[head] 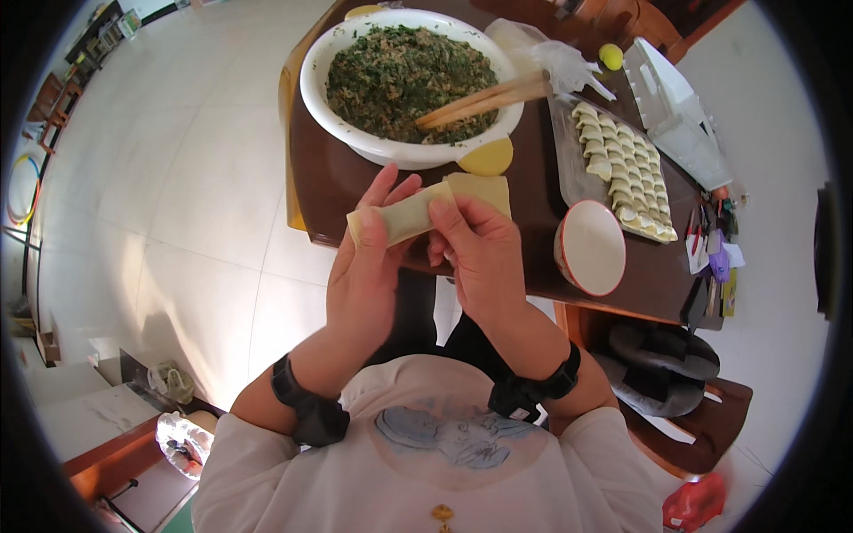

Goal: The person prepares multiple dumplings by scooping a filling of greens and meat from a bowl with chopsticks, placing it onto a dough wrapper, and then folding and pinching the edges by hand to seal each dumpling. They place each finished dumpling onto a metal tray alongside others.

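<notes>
A folded wonton wrapper (408,216), with darker filling showing faintly through the dough, is held level above the table's front edge. My left hand (368,246) supports it from below, its thumb pressed on the left end. The thumb and fingers of my right hand (476,236) pinch the right end. Just behind my right hand lie flat wrappers (483,190); whether they form a stack is hard to tell. Beyond both hands stands a large white bowl (413,154) of chopped green-and-brown filling (406,80). Wooden chopsticks (483,100) rest in the filling and over the rim.
To the right, a tray (573,180) carries rows of folded wontons (626,166). A red-rimmed bowl (593,248) stands near the table edge (640,303). Behind are a plastic bag (533,53) and a white container (673,106). A wooden chair (720,426) with a cushion is below right.
</notes>
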Motion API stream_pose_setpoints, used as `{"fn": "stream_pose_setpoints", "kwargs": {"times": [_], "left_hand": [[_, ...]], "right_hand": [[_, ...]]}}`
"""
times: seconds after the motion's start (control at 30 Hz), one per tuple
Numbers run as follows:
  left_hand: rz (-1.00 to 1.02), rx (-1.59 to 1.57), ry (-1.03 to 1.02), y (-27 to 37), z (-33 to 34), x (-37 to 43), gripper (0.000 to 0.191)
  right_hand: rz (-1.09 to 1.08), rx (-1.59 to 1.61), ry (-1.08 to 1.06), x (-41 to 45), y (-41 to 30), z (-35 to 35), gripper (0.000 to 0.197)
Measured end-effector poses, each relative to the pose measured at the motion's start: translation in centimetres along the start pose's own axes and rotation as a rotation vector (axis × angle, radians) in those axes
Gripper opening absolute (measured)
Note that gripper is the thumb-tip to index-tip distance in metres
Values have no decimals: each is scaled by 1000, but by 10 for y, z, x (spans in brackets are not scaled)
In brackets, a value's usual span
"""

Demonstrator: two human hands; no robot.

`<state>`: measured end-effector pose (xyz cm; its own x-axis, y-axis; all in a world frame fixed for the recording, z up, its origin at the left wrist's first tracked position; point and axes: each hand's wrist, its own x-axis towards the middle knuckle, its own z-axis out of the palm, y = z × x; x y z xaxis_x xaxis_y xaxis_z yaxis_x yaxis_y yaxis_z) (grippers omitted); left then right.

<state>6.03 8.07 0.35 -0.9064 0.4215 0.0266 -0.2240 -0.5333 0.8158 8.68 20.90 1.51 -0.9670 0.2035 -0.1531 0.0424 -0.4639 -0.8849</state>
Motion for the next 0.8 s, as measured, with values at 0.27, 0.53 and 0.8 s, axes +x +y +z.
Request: {"fn": "stream_pose_setpoints", "kwargs": {"times": [0.27, 0.53, 0.8], "left_hand": [[465, 1166, 124, 16, -13, 12, 15], [689, 1160, 96, 17, 5, 3, 16], [771, 1183, -117, 17, 6, 10, 18]], "right_hand": [[-822, -1023, 144, -10, -1, -10, 13], [-1097, -1158, 42, -13, -11, -23, 29], [-980, -1065, 9, -14, -14, -33, 24]]}}
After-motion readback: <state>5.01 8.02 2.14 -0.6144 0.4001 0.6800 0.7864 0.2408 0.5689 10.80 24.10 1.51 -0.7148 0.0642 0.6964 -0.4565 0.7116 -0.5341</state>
